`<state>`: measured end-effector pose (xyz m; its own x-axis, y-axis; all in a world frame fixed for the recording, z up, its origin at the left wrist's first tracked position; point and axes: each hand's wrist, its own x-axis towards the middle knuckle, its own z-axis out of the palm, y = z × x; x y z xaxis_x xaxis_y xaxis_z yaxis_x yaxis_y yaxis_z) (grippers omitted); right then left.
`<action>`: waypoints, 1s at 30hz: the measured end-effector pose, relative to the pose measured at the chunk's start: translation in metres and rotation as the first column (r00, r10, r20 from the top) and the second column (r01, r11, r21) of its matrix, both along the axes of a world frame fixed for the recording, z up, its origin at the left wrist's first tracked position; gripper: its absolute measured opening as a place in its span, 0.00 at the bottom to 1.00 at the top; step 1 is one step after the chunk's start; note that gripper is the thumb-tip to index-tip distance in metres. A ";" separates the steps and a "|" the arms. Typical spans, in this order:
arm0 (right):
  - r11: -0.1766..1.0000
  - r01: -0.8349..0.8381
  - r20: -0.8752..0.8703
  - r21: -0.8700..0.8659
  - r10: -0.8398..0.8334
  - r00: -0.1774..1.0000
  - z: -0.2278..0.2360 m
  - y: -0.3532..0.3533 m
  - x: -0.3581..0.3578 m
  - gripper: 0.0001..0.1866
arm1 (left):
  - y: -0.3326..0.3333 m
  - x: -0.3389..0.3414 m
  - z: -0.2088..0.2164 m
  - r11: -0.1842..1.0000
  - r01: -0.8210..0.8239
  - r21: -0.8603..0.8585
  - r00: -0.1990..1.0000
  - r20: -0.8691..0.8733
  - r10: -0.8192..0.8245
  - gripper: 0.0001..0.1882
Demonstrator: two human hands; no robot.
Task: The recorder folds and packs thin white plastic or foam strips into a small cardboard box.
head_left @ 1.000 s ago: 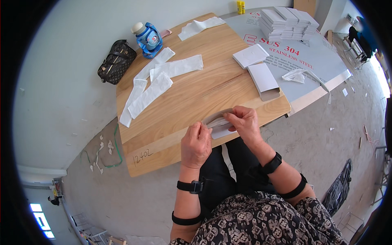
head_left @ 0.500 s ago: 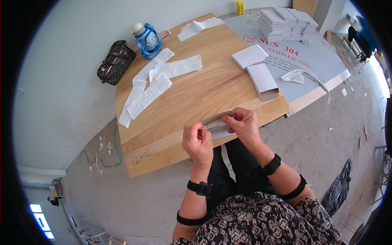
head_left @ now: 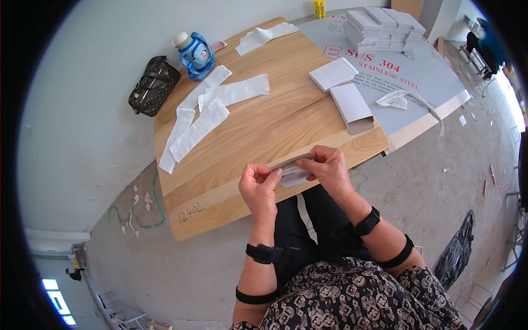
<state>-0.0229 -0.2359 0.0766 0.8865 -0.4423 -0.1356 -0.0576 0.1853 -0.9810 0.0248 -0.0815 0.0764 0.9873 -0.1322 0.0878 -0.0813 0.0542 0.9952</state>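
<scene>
At the near edge of the wooden table [head_left: 258, 132], a small white cardboard box [head_left: 295, 180] with a grey inner face stands between my hands. My left hand [head_left: 260, 190] pinches the left end of its open edge between thumb and curled fingers. My right hand [head_left: 331, 170] grips the right end, its thumb pressed on the edge and its fingers behind. Something pale shows inside the opening, too small to make out. Farther right on the table lie two more white boxes, a flat one [head_left: 333, 74] and one with an open grey end [head_left: 352, 104].
White paper-like strips [head_left: 201, 129] lie across the left of the table. A blue bottle [head_left: 197, 55] and a dark patterned handbag [head_left: 154, 86] stand by the wall. Stacked white boxes [head_left: 382, 30], yellow tubes [head_left: 319, 9] and a clear plastic bag [head_left: 395, 99] rest on the grey-covered table.
My left hand has shifted slightly left and turned, its thumb now laid along the box's edge. The right hand has stayed nearly in place, still gripping.
</scene>
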 end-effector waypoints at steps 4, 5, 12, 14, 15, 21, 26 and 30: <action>0.996 -0.081 -0.013 0.039 0.082 0.997 -0.004 -0.007 -0.004 0.08 | 0.000 0.003 0.013 0.981 0.156 -0.118 0.955 -0.237 -0.180 0.06; 0.996 -0.082 -0.012 0.039 0.083 0.996 -0.003 -0.008 -0.005 0.08 | 0.002 0.004 0.012 0.981 0.155 -0.118 0.955 -0.237 -0.179 0.06; 0.957 -0.267 0.097 0.116 0.257 0.962 0.000 -0.019 -0.013 0.09 | 0.009 0.008 0.015 0.954 0.271 0.129 0.963 -0.050 -0.266 0.04; 0.953 -0.282 0.106 0.112 0.271 0.957 -0.003 -0.021 -0.013 0.09 | 0.006 0.009 0.018 0.940 0.274 0.203 0.961 -0.030 -0.273 0.05; 0.958 -0.275 0.105 0.084 0.266 0.958 -0.004 -0.021 -0.012 0.09 | 0.004 0.010 0.019 0.933 0.258 0.251 0.960 0.044 -0.278 0.05; 0.952 -0.272 0.133 0.138 0.254 0.958 -0.005 -0.021 -0.010 0.09 | 0.005 0.010 0.008 0.935 0.214 0.284 0.957 0.131 -0.259 0.07; 0.950 -0.294 0.124 0.103 0.281 0.952 -0.007 -0.024 -0.009 0.09 | 0.004 0.008 0.006 0.944 0.207 0.257 0.957 0.147 -0.250 0.07; 0.946 -0.319 0.216 0.062 0.300 0.929 -0.008 -0.025 -0.011 0.11 | 0.007 0.010 0.006 0.938 0.241 0.250 0.950 0.137 -0.281 0.06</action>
